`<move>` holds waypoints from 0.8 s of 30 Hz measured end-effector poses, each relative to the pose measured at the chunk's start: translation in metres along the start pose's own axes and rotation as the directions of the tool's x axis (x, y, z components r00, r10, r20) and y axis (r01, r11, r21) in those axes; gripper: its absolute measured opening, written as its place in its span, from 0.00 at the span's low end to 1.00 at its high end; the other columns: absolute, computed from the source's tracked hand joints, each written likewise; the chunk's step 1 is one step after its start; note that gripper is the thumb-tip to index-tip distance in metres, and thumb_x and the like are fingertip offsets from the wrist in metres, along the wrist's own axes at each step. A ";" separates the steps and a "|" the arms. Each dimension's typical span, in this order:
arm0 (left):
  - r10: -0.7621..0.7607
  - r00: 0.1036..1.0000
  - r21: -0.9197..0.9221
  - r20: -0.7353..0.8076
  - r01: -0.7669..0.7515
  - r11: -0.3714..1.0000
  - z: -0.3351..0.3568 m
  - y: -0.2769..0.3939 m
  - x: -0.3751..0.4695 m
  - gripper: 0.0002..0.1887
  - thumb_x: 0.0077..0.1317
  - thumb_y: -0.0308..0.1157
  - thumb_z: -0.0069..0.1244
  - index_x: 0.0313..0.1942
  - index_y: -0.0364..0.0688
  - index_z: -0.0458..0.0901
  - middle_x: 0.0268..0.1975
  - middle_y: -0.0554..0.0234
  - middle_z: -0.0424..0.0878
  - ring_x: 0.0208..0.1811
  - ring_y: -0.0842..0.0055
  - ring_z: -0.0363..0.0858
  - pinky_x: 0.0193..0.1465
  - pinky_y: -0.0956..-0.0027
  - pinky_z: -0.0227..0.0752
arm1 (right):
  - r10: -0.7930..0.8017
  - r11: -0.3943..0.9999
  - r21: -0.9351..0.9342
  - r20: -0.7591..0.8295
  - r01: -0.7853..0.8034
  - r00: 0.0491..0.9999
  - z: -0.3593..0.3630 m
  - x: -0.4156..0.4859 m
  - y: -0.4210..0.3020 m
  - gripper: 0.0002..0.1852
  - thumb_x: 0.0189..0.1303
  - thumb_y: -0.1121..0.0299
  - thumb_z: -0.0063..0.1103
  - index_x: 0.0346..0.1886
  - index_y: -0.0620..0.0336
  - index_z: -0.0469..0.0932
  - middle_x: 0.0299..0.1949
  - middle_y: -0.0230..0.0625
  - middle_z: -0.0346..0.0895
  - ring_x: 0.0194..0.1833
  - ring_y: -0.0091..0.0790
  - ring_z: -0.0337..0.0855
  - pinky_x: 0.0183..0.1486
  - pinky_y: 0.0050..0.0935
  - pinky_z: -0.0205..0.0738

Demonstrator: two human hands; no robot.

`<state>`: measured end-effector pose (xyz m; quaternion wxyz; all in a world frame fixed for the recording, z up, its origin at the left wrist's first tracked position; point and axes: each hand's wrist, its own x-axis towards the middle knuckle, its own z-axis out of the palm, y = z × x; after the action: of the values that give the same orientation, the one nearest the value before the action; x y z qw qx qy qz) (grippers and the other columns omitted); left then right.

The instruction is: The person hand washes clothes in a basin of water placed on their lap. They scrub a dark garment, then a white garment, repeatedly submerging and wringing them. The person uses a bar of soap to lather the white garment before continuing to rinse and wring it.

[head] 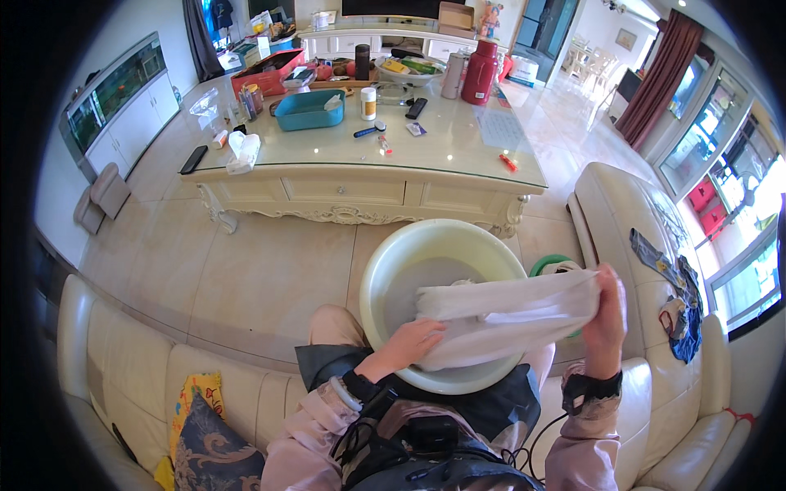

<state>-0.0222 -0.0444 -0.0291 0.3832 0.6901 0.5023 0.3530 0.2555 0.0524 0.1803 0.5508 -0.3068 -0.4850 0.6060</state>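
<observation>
A pale plastic basin [374, 276] stands before me between my knees, with cloudy greyish water [402, 287] in it. A wet white cloth [522, 310] is stretched across the basin, its right end raised beyond the rim. My right hand [605, 301] grips that raised end, to the right of the basin. Over the basin's near left side, my left hand [410, 342] holds the cloth's lower left part, with its thumb hidden. The cloth covers much of the water and part of the rim.
A green basin [546, 262] with light cloth in it sits on the floor behind the white cloth. Ahead is a glass-topped coffee table [295, 150] bearing several household items. A cream leather sofa [135, 362] surrounds me; jeans [688, 319] lie on its right section.
</observation>
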 end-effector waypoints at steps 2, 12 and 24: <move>-0.112 0.994 0.003 -0.018 0.112 0.994 -0.001 -0.002 -0.003 0.18 0.64 0.34 0.50 0.53 0.39 0.72 0.53 0.47 0.73 0.52 0.55 0.75 0.53 0.62 0.70 | -0.016 0.989 0.147 -0.060 0.024 0.998 0.003 0.002 -0.010 0.10 0.64 0.70 0.45 0.25 0.56 0.64 0.26 0.32 0.71 0.29 0.24 0.71 0.35 0.24 0.69; -0.103 0.986 0.280 -0.134 0.138 0.950 0.055 -0.006 0.026 0.19 0.61 0.40 0.53 0.50 0.45 0.73 0.44 0.50 0.75 0.41 0.52 0.77 0.45 0.57 0.72 | -0.151 0.989 0.023 0.109 0.149 0.982 0.016 -0.007 -0.043 0.09 0.63 0.69 0.45 0.25 0.58 0.65 0.26 0.32 0.69 0.28 0.23 0.66 0.33 0.21 0.63; -0.232 0.707 -0.196 -0.669 0.133 0.972 -0.095 0.018 0.059 0.16 0.64 0.40 0.47 0.28 0.35 0.67 0.20 0.50 0.70 0.21 0.63 0.67 0.26 0.62 0.61 | -0.127 0.884 -0.456 -0.020 0.104 0.992 -0.061 0.033 -0.037 0.09 0.65 0.70 0.48 0.26 0.55 0.67 0.23 0.20 0.64 0.26 0.13 0.61 0.29 0.15 0.55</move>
<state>-0.0832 0.0254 0.0365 0.2480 0.4300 0.6494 0.5761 0.3183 0.0963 0.1993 0.5110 -0.4121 -0.6167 0.4344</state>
